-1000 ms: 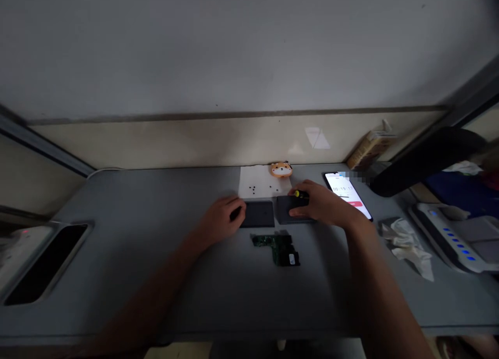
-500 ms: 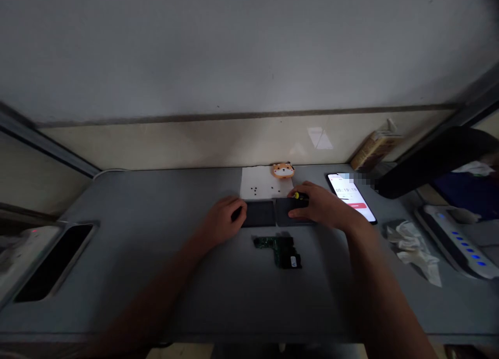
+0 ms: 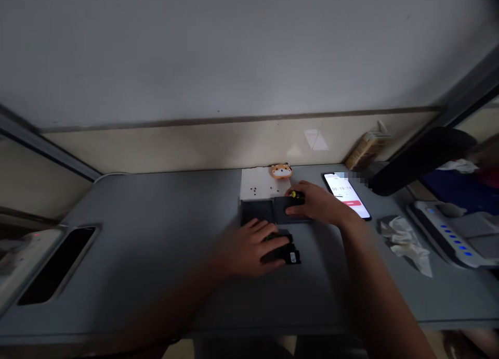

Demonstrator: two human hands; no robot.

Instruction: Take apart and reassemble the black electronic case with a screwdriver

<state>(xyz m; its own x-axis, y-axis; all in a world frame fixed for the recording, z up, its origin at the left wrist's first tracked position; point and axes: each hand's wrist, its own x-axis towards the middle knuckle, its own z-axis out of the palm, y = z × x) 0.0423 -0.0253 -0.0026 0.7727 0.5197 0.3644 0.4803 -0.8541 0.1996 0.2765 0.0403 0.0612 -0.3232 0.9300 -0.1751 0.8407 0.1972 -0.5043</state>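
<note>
My left hand (image 3: 253, 247) is over the green-and-black circuit board (image 3: 292, 256), its fingers spread and hiding most of it. Whether the fingertips touch the board, I cannot tell. Behind it lies an open dark case with a shallow tray-like left half (image 3: 257, 211) and a flat right half (image 3: 281, 211). My right hand (image 3: 310, 202) rests its fingers on the right half and holds a small screwdriver (image 3: 297, 194) with a yellow and black handle. A white sheet (image 3: 255, 178) with several tiny dark screws (image 3: 253, 191) lies just beyond.
An orange animal-faced case (image 3: 281, 171) sits on the sheet. Rightward are a lit phone (image 3: 346, 195) with a timer, crumpled tissue (image 3: 405, 242) and a white device with blue lights (image 3: 448, 234). A dark-screened phone (image 3: 58, 265) lies at the left. A wall closes the back.
My left hand has left the tray-like half of the case and moved right and nearer, over the circuit board, its fingers spreading. My right hand stays at the case with the screwdriver.
</note>
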